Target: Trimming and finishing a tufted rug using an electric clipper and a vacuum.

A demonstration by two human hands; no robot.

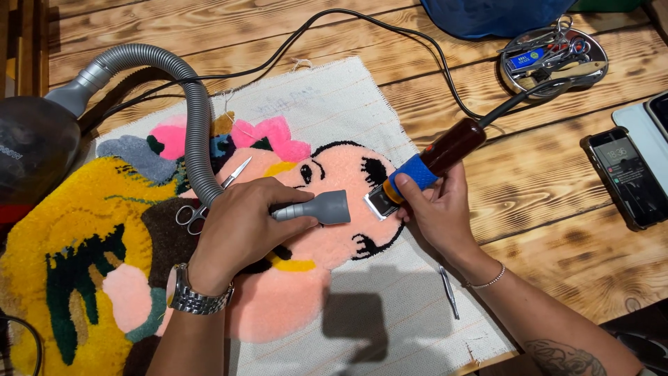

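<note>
Wooden desk (557, 181) w/ tufted rug (292, 278): left hand (240, 226) gripped vacuum nozzle (316, 208); right hand (435, 209) gripped corded trimmer (428, 169) on rug.

Two bare forearms, no sleeves in view. The left hand (240, 226) has a silver metal wristwatch (191, 296) on its wrist: chunky link bracelet, round case edge just showing at the side. The right hand (438, 212) has a thin silver bead-chain bracelet (487, 281) at the wrist, sitting loose. A dark tattoo (560, 356) shows farther up the right forearm, near the bottom edge, with a curling ornamental pattern, partly cut off by the frame. No rings visible on the fingers of either hand. No gloves.
</note>
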